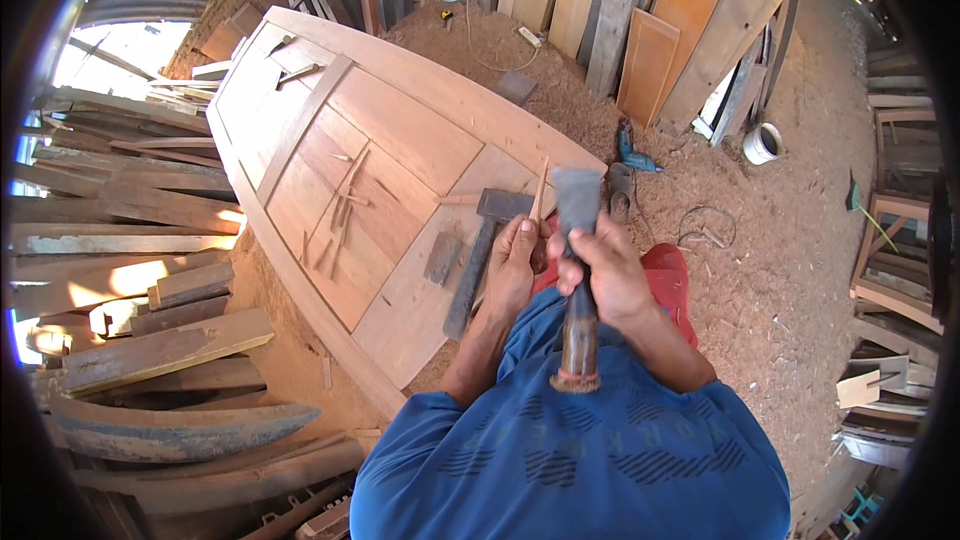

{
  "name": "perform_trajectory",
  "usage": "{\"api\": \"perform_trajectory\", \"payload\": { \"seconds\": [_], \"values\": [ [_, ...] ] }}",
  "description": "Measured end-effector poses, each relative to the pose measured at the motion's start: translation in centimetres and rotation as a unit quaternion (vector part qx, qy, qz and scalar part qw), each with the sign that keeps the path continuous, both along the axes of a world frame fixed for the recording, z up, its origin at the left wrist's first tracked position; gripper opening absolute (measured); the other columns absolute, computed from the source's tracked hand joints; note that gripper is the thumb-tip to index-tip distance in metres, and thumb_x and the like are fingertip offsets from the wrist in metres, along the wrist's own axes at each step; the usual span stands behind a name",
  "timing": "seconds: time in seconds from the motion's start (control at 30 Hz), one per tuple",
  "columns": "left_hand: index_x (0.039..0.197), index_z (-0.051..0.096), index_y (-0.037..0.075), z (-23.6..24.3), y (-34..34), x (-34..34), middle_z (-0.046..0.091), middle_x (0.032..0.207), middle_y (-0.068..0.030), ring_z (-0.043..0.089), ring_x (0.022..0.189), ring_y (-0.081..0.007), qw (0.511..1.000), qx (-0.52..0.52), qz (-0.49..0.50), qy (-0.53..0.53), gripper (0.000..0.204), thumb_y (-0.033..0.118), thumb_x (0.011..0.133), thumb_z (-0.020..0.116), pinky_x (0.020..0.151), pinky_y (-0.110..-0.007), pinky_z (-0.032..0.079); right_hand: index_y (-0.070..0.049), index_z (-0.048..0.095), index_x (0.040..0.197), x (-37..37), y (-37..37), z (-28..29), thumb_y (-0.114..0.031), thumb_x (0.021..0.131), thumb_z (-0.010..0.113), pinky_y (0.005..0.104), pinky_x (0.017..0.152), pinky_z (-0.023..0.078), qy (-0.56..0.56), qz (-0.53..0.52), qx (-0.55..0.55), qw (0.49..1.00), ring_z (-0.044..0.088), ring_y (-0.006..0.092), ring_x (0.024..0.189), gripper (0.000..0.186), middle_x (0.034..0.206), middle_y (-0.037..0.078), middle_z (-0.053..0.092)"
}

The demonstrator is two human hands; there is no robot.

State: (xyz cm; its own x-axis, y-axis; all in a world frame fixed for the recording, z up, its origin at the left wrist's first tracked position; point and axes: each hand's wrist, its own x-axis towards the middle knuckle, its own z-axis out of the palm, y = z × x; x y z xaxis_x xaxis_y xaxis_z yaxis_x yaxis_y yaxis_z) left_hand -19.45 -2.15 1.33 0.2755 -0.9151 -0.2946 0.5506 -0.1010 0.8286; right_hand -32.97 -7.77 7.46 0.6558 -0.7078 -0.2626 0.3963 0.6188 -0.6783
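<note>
My right hand [612, 270] grips a wide-bladed chisel [580, 325] around its shaft, blade up and dark handle toward my chest. Pinched in my left hand [514, 258] is a thin wooden sliver [540, 195], its tip close beside the chisel blade. Both hands are over the near end of a large panelled wooden door [420, 140]. Just left of my left hand lies a hammer [476, 258] with a dark square head, and beside it a small dark block [442, 258]. Several thin wooden slivers [345, 202] are scattered on the door's middle panels.
Near the door's far end lie dark hand tools [297, 74]. A teal power drill [636, 148] and a white bucket [762, 144] stand on the sawdust-covered floor at right. Stacked timber [160, 210] flanks the left; boards [620, 30] lean at the back. A cable [708, 225] lies right.
</note>
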Motion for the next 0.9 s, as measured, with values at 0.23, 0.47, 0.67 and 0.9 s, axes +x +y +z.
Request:
{"api": "perform_trajectory", "payload": {
  "seconds": [0.23, 0.47, 0.67, 0.9],
  "values": [
    [0.110, 0.060, 0.001, 1.2, 0.3, 2.3, 0.064, 0.081, -0.0046, 0.060, 0.076, -0.0151, 0.942, -0.050, 0.003, -0.332, 0.019, 0.011, 0.102, 0.045, 0.071, -0.030, 0.050, -0.006, 0.046, 0.108, 1.1, 2.6, 1.2, -0.013, 0.101, 0.041, 0.0265, 0.053, 0.048, 0.007, 0.133, 0.055, 0.990, 0.047, 0.0055, 0.055, 0.011, 0.085, 0.005, 0.055],
    [0.103, 0.061, 0.001, 3.1, 1.7, 2.5, 0.062, 0.077, -0.0145, 0.061, 0.068, -0.0205, 0.888, -0.073, -0.002, -0.454, 0.015, 0.003, 0.096, 0.047, 0.065, -0.033, 0.050, -0.007, 0.045, 0.107, 0.7, 4.0, 2.1, -0.013, 0.102, 0.040, 0.0247, 0.050, 0.047, 0.030, 0.135, 0.014, 0.990, 0.044, 0.0041, 0.053, 0.009, 0.081, 0.003, 0.052],
    [0.100, 0.061, 0.000, 3.3, 3.9, 0.8, 0.055, 0.066, -0.0103, 0.055, 0.060, -0.0169, 0.893, -0.064, -0.065, -0.441, 0.016, 0.007, 0.099, 0.047, 0.056, -0.032, 0.044, -0.007, 0.043, 0.114, -0.7, 3.5, 3.9, -0.012, 0.103, 0.041, 0.0227, 0.048, 0.044, 0.013, 0.010, -0.041, 0.999, 0.043, 0.0052, 0.053, 0.012, 0.079, 0.004, 0.051],
    [0.089, 0.057, 0.006, 0.0, 4.7, 0.3, 0.041, 0.059, 0.0031, 0.037, 0.052, -0.0061, 1.000, -0.021, 0.002, -0.023, 0.040, 0.039, 0.106, 0.041, 0.049, -0.025, 0.032, -0.009, 0.043, 0.109, -1.4, 1.3, 3.3, -0.015, 0.103, 0.043, 0.0240, 0.050, 0.046, 0.001, -0.048, -0.004, 0.999, 0.044, 0.0056, 0.053, 0.009, 0.080, 0.003, 0.051]
  ]
}}
